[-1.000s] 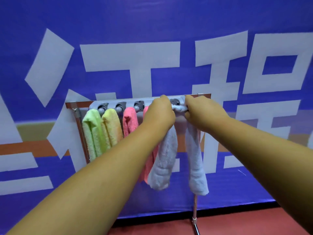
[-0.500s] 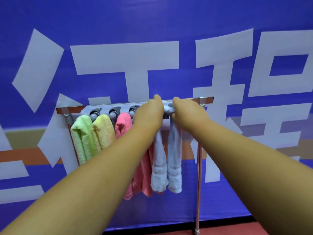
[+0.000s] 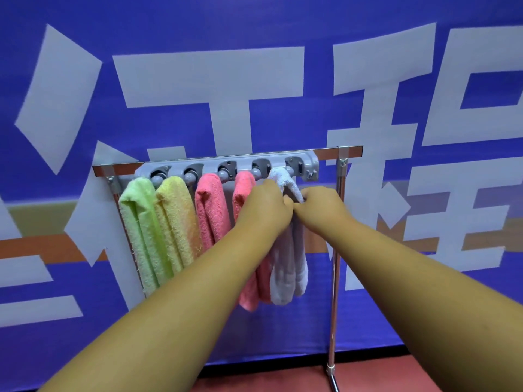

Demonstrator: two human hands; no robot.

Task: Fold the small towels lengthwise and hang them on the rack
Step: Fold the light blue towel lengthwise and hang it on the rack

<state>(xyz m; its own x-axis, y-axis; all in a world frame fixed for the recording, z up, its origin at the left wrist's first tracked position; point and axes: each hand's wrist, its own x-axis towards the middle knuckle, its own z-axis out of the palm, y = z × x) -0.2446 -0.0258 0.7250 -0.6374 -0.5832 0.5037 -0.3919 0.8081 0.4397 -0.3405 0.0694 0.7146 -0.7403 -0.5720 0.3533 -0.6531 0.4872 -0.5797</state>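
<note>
Both my hands meet on the white towel (image 3: 287,267) at the right end of the rack (image 3: 311,163).
The fingers of my left hand (image 3: 266,206) and right hand (image 3: 321,205) curl in and pinch the white towel just under the last clip, its top bunched above my knuckles, its two halves hanging below my wrists. Leftward along the rack hang a pink towel (image 3: 244,188) partly behind my left hand, a second pink towel (image 3: 210,207), a yellow towel (image 3: 177,219) and a green towel (image 3: 141,227) at the left end.

Green towel (image 3: 141,227), yellow towel (image 3: 177,222), two pink towels (image 3: 210,210), white towel (image 3: 288,267), grey rack (image 3: 243,163), blue banner (image 3: 254,24)
</note>
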